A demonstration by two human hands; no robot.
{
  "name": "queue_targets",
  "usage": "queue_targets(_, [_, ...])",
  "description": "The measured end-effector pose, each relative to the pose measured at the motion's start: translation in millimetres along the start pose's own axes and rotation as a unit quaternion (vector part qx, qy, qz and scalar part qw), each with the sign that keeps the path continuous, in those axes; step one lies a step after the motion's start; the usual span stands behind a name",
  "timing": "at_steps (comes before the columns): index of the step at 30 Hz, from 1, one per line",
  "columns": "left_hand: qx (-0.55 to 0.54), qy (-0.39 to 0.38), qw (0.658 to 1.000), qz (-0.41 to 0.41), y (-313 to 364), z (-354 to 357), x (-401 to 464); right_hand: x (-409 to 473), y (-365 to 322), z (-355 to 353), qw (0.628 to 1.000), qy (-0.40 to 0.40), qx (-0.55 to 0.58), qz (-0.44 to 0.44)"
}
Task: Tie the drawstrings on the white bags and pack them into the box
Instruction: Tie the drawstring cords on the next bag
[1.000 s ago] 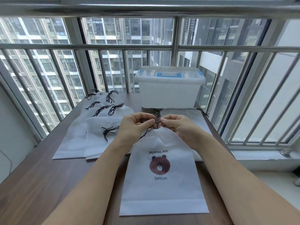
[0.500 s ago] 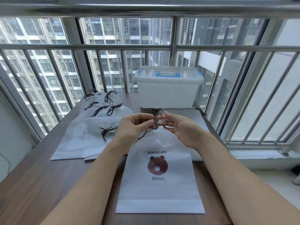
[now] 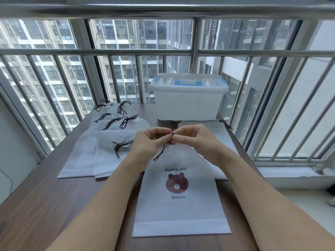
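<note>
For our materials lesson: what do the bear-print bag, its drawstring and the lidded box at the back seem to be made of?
Bear-print bag: probably thin non-woven fabric, matte white, slightly see-through, gathering softly at the neck.
Drawstring: dark cord, likely braided textile; it bends limply and holds knots.
Lidded box: moulded plastic, frosted and translucent, with blue plastic handle and clips.

You've got a brown wooden table [image 3: 36,205] right up against a metal window railing [image 3: 126,52], apartment towers [image 3: 54,69] outside.
</note>
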State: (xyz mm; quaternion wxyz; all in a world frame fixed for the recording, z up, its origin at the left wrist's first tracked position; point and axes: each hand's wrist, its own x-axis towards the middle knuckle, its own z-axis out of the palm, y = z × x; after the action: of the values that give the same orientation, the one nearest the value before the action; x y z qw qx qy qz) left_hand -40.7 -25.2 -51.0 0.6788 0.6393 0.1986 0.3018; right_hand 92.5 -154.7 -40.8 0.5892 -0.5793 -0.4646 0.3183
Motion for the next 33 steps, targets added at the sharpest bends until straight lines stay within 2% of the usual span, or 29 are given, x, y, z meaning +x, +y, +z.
queue_targets(3, [0.004, 0.012, 1.0, -0.008, -0.6, -1.0, 0.0, 0.4, 2.7, 0.6, 0.998, -0.017, -0.053, -0.002])
queue_targets(16, [0.006, 0.004, 1.0, -0.004, -1.0, 0.7, -0.1, 6.3, 13.6, 7.8, 0.994, 0.104, -0.038, -0.01])
queue_targets(21, [0.014, -0.009, 1.0, 0.018, 1.4, 1.3, -1.5, 2.6, 10.0, 4.2, 0.997, 0.048, -0.023, 0.046])
queue_targets(29, [0.06, 0.001, 0.996, 0.073, 2.4, -1.2, -1.8, 4.2, 12.2, 5.3, 0.996, 0.083, -0.034, 0.026])
queue_targets(33, [0.082, -0.001, 0.993, 0.083, 2.9, -4.8, 0.0, 7.9, 13.6, 7.2, 0.993, 0.084, -0.084, 0.003])
